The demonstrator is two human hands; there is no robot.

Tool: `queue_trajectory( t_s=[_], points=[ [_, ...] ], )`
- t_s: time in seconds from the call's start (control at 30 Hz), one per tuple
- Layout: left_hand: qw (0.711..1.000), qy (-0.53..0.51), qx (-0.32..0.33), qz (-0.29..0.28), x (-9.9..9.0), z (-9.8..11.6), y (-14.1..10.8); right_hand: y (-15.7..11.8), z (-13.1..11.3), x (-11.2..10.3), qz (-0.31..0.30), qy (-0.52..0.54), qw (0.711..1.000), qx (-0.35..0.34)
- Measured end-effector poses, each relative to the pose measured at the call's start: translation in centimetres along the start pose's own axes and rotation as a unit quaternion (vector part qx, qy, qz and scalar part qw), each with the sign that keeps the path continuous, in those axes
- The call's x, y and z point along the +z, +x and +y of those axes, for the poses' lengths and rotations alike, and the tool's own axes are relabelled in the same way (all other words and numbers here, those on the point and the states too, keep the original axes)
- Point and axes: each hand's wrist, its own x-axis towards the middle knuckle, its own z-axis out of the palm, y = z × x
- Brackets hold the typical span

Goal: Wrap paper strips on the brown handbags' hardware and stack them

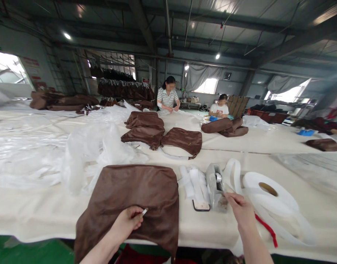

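Observation:
A brown leather-like bag (pixel 138 187) lies at the near edge of the table, its lower part hanging over. My left hand (pixel 130 220) rests above its front, thumb and fingers pinched on a small white strip (pixel 144 211) near a seam or zip line. To the right, my right hand (pixel 240 205) has its fingertips pinched together at the near end of a grey tape dispenser (pixel 212 179). Whatever sits in that pinch is too small to make out. Beside those fingertips is a clear plastic piece (pixel 221 205) with something brownish showing through.
White strips (pixel 194 181) and a phone (pixel 201 206) lie left of the dispenser. A large white tape roll (pixel 256 179) and a red strip (pixel 267 229) are on the right. Farther back are brown bags (pixel 182 139), crumpled clear plastic (pixel 83 154) and two people working.

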Motion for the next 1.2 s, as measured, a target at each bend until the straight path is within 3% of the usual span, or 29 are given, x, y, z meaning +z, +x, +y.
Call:
queue_trajectory(
  t_s=[0.1, 0.27, 0.43, 0.5, 0.57, 0.67, 0.73, 0.8, 0.9, 1.07, 1.13, 1.2],
  points=[
    [1.000, 0.008, 0.003, -0.006, -0.1, 0.1, 0.0, -2.0, 0.3, -0.2, 0.028, -0.030, 0.999, 0.014],
    [0.999, 0.024, 0.024, -0.007, 0.0, 0.1, -0.4, -3.4, 1.8, -1.1, -0.063, 0.040, 0.990, 0.116],
    [0.995, 0.020, 0.089, 0.029, 0.8, -1.1, -1.3, -3.3, 2.3, -2.8, -0.030, -0.136, 0.982, 0.127],
    [0.990, 0.042, 0.126, 0.049, 1.1, -1.6, -1.7, -4.7, 0.4, -1.0, -0.088, -0.077, 0.987, 0.112],
    [0.980, 0.086, 0.167, 0.073, 1.3, -1.8, -2.0, -7.5, -2.8, 2.7, -0.190, 0.024, 0.978, 0.078],
    [0.948, 0.196, 0.222, 0.120, 1.2, -1.7, -2.6, -12.6, -7.8, 9.8, -0.396, 0.149, 0.903, 0.070],
    [0.920, 0.272, 0.248, 0.136, 1.1, -1.6, -3.0, -15.2, -9.6, 13.9, -0.471, 0.165, 0.862, 0.088],
    [0.898, 0.325, 0.261, 0.139, 1.0, -1.5, -3.2, -16.8, -10.0, 16.7, -0.500, 0.160, 0.843, 0.115],
    [0.881, 0.364, 0.268, 0.142, 0.9, -1.7, -3.4, -17.5, -9.1, 18.7, -0.498, 0.145, 0.840, 0.156],
    [0.871, 0.381, 0.281, 0.132, 1.1, -1.7, -3.6, -17.5, -7.9, 19.2, -0.494, 0.135, 0.842, 0.171],
    [0.879, 0.365, 0.282, 0.119, 1.1, -1.3, -3.6, -17.5, -7.8, 19.2, -0.495, 0.130, 0.841, 0.174],
    [0.920, 0.290, 0.244, 0.100, 0.9, -0.8, -3.4, -17.5, -7.7, 19.1, -0.500, 0.127, 0.838, 0.178]
  ],
)
